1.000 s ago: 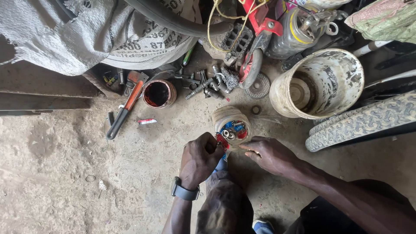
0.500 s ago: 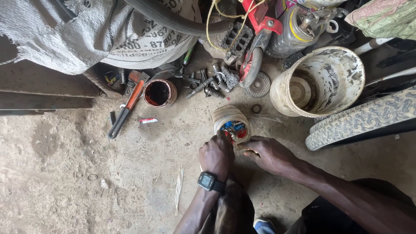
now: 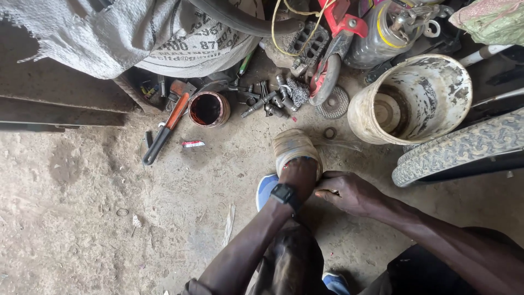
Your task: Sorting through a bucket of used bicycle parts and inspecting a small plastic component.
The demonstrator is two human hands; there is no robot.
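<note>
Since a moment ago the left hand has slid forward over the mouth of the small tub, hiding the bright bits that showed inside it; its fingers dip in, and whether they pinch anything cannot be told. That suggests the person is now picking through the tub. The right hand stays just beside it, curled, pinching a small pale piece I cannot identify. A black watch sits on the left wrist. The tub stands on the dirt floor, mid-scene. Beyond it lie loose bolts, a dark red tin and an orange-handled wrench. A grimy bucket and a tyre sit toward the right edge.
</note>
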